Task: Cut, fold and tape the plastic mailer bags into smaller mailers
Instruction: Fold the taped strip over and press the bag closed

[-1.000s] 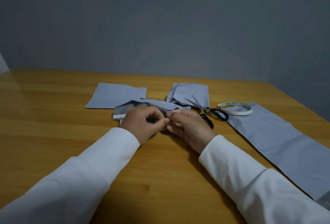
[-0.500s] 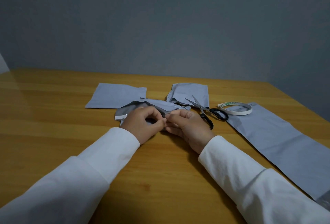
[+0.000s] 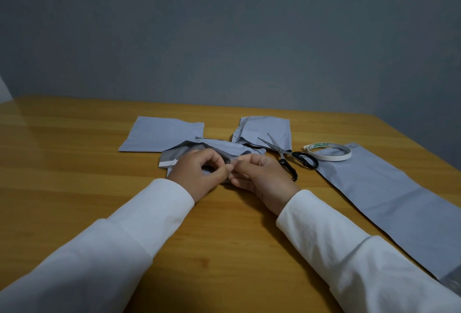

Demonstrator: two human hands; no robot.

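Two white-sleeved forearms reach forward over a wooden table (image 3: 74, 188), the left hand (image 3: 199, 175) and right hand (image 3: 262, 178) meeting fingertip to fingertip, curled fingers pinching a crumpled grey mailer piece (image 3: 192, 149) lying mid-table just left of black-handled scissors (image 3: 289, 157).

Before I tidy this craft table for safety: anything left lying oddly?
The scissors lie with blades open, tips resting on a cut grey mailer piece, beside the right hand. Otherwise nothing stands out.
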